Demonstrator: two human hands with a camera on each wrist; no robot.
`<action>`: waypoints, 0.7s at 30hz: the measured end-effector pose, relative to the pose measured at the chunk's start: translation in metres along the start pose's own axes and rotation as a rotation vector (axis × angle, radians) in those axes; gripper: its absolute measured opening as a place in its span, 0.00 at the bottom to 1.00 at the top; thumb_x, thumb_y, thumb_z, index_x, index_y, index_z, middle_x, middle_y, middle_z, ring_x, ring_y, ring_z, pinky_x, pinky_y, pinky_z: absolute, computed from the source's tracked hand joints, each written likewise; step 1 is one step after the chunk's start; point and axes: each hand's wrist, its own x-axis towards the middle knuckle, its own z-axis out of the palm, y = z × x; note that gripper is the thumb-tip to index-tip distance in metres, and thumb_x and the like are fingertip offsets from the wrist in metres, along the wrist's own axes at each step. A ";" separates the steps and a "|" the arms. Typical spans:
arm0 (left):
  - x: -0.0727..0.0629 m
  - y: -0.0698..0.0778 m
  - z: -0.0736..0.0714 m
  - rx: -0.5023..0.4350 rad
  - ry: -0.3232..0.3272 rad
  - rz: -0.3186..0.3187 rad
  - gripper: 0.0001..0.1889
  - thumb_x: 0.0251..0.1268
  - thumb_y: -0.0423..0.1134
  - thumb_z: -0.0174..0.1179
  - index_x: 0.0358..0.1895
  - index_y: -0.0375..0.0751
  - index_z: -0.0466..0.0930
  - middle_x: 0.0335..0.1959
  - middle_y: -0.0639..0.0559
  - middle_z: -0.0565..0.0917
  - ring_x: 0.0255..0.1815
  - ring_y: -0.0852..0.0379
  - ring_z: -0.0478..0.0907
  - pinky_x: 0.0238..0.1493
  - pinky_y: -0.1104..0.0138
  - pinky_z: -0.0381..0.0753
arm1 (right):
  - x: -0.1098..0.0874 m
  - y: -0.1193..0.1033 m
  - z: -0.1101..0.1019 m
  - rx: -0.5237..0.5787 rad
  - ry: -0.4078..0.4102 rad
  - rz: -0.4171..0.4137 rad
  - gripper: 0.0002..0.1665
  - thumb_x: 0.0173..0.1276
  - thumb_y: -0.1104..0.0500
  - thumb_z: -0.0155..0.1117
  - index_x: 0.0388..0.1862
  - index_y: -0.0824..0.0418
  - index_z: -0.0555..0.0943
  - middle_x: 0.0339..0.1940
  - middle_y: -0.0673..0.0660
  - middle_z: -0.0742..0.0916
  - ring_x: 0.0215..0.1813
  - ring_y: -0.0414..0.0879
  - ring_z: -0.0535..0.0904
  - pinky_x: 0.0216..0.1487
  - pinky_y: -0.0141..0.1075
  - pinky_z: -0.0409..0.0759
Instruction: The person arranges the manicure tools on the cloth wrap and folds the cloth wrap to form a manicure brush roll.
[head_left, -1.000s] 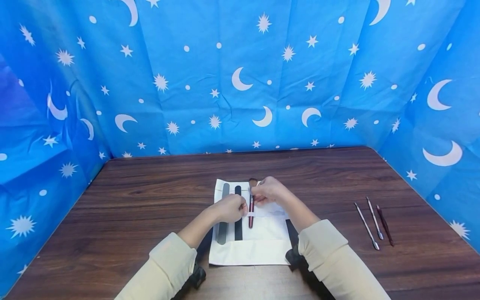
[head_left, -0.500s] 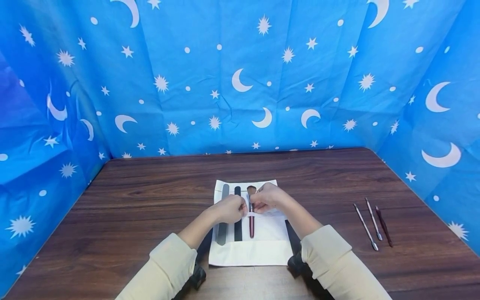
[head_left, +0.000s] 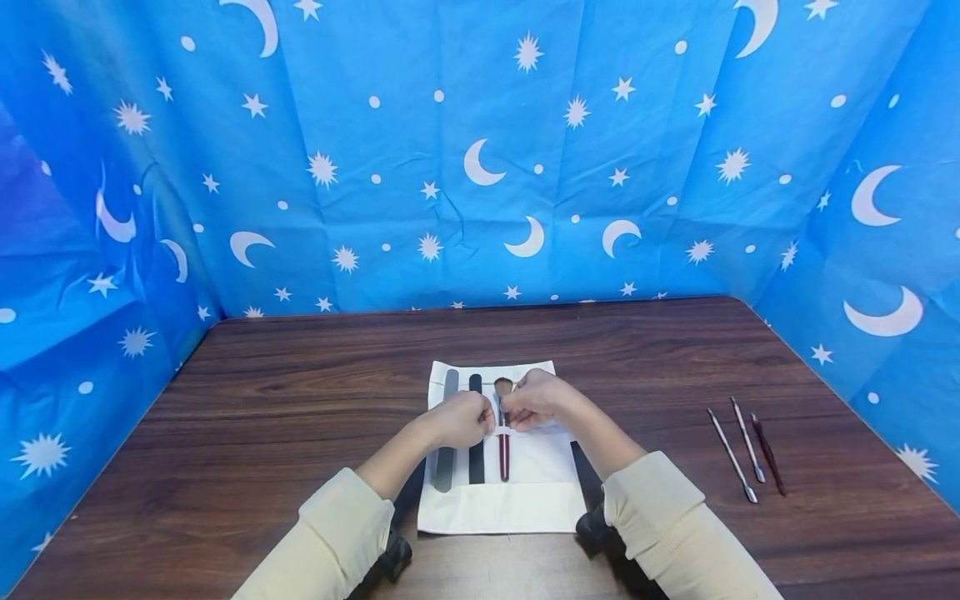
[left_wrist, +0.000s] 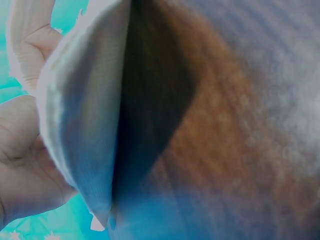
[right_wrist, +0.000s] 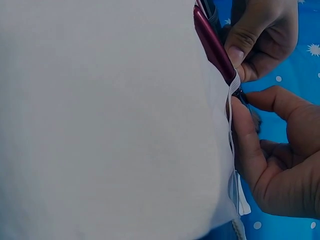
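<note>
A white cloth tool roll [head_left: 510, 510] lies spread at the middle of the table, with a white elastic band across it. A makeup brush [head_left: 505, 458], brown bristles away from me and dark red handle toward me, passes under the band. My right hand [head_left: 536, 398] pinches the brush below its bristles. My left hand [head_left: 462, 418] pinches the elastic band [right_wrist: 234, 82] beside the brush, thumb and finger close to the handle. Left of the brush, a black nail file [head_left: 476, 467] and a grey nail file [head_left: 444, 475] lie under the band, partly covered by my left hand.
On the right side of the dark wood table [head_left: 300, 358] lie two silver cuticle pushers [head_left: 732, 455] [head_left: 748, 442] and a thin dark brown tool [head_left: 768, 455]. A blue curtain [head_left: 480, 208] with white moons and stars hangs around the table.
The brush has slid toward me under the band, more of its red handle showing below it. My right hand has moved slightly the same way; my left hand stays in place.
</note>
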 end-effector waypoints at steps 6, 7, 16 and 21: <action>0.000 0.001 0.000 0.002 -0.004 -0.005 0.09 0.55 0.23 0.50 0.24 0.38 0.76 0.17 0.57 0.71 0.16 0.63 0.64 0.18 0.73 0.63 | 0.000 0.002 -0.001 0.003 0.004 -0.009 0.04 0.53 0.68 0.60 0.26 0.70 0.78 0.19 0.58 0.82 0.18 0.41 0.77 0.25 0.30 0.78; 0.001 0.001 0.000 0.007 -0.003 -0.004 0.09 0.55 0.23 0.50 0.23 0.38 0.76 0.17 0.57 0.71 0.16 0.63 0.64 0.19 0.73 0.63 | -0.001 0.001 -0.001 -0.020 0.020 -0.019 0.04 0.53 0.67 0.61 0.25 0.69 0.78 0.19 0.58 0.82 0.18 0.41 0.77 0.25 0.30 0.78; -0.001 0.005 0.000 0.034 0.004 0.018 0.10 0.54 0.22 0.51 0.22 0.38 0.77 0.15 0.57 0.72 0.16 0.63 0.64 0.20 0.72 0.64 | -0.038 -0.019 -0.026 -0.445 0.337 -0.209 0.10 0.58 0.59 0.63 0.31 0.66 0.84 0.18 0.53 0.83 0.22 0.42 0.79 0.27 0.33 0.76; 0.002 0.007 0.001 0.039 0.029 -0.002 0.10 0.57 0.25 0.53 0.21 0.39 0.75 0.15 0.57 0.70 0.16 0.63 0.64 0.21 0.72 0.64 | -0.065 -0.017 -0.071 -0.336 0.398 -0.275 0.15 0.64 0.60 0.59 0.43 0.72 0.80 0.27 0.59 0.85 0.28 0.47 0.83 0.30 0.34 0.79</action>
